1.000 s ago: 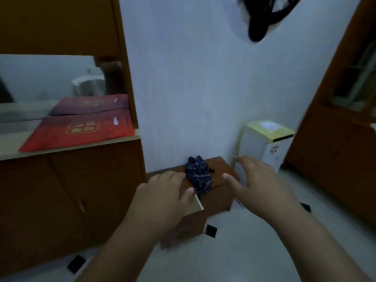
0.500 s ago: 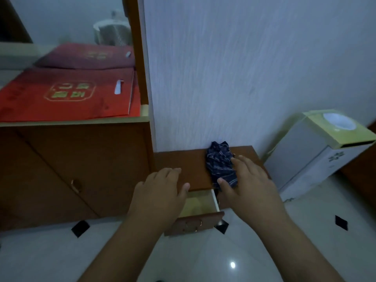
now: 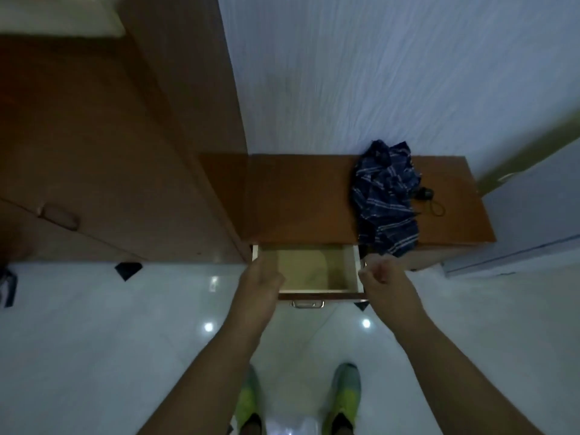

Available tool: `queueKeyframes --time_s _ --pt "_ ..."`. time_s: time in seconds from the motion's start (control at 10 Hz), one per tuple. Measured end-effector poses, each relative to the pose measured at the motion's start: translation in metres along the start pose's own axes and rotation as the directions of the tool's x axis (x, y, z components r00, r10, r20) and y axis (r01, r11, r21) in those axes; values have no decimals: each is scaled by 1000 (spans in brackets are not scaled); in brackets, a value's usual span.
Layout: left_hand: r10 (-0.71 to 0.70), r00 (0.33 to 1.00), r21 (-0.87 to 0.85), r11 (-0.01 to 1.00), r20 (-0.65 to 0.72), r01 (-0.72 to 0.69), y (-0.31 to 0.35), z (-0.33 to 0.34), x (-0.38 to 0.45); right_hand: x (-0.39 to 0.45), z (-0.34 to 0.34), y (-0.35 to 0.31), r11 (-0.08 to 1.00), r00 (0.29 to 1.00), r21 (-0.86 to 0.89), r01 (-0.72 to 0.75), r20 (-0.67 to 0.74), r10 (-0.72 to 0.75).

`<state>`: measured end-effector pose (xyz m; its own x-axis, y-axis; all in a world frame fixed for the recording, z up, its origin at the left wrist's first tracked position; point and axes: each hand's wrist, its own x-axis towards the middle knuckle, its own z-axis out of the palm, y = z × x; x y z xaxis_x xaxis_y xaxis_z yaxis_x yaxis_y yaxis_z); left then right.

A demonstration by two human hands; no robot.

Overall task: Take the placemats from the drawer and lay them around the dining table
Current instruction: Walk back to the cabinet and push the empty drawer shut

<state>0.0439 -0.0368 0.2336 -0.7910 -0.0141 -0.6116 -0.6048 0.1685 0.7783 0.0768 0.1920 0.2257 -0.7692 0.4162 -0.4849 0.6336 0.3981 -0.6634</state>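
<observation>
The drawer (image 3: 309, 271) stands pulled out from the low cabinet (image 3: 314, 196), its metal handle (image 3: 307, 304) facing the person, who looks straight down into it, shoes (image 3: 343, 394) on the pale tiled floor (image 3: 94, 340) below. The left hand (image 3: 262, 282) reaches over the drawer's left wall, seen from its back with the fingers pointing into the box; whether they touch or hold anything there cannot be told, since the hand itself hides them. The right hand (image 3: 381, 281) hovers just outside the right wall with its fingers loosely curled and nothing in them, probably ready to steady the drawer or take what the left lifts out. Of the placemats, little is sure: the drawer's bottom shows a flat, pale yellowish surface, which may be a mat lying flat or only the liner; the dim light does not settle it. No dining table is in view, so the task looks to be at its very start, with the mats yet to be lifted. A crumpled blue striped cloth (image 3: 384, 199) lies on the cabinet top, hanging a little over the front edge beside the drawer, with a small dark cord (image 3: 428, 199) just beside it; neither blocks the opening.
</observation>
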Motion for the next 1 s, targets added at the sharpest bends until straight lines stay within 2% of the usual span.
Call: queueKeyframes --time_s 0.1,0.2,0.3,0.4,0.5,0.6,0.7,0.8,0.9,1.0 --pt "-389 920 -558 772 -36 305 -75 15 37 35 33 76 711 870 502 -492 265 415" --pt "-522 850 -818 457 71 349 -133 23 70 60 60 133 293 727 722 -627 407 553" --pt "-527 835 -878 314 155 361 -167 29 101 87 83 164 43 660 804 -594 456 597" --pt "-522 836 -906 252 170 341 -186 36 121 107 105 174 -88 651 825 -559 502 570" --pt "-468 863 -908 252 189 335 -190 41 141 127 120 171 -152 685 826 -543 541 489" --pt "-438 880 -895 295 184 334 -192 45 154 139 127 168 -172 722 835 -523 542 430" --pt "-387 911 -861 407 140 305 -191 49 162 145 127 168 -25 761 846 -532 491 423" --pt "-338 941 -221 917 9 332 -189 50 173 149 131 165 566 854 642 -518 350 385" --pt "23 993 850 515 112 -107 -209 38 186 160 135 189 966 972 -251 56 235 5" --pt "85 981 909 369 174 -193 -205 37 198 172 148 210 760 935 -556 336 295 -197"
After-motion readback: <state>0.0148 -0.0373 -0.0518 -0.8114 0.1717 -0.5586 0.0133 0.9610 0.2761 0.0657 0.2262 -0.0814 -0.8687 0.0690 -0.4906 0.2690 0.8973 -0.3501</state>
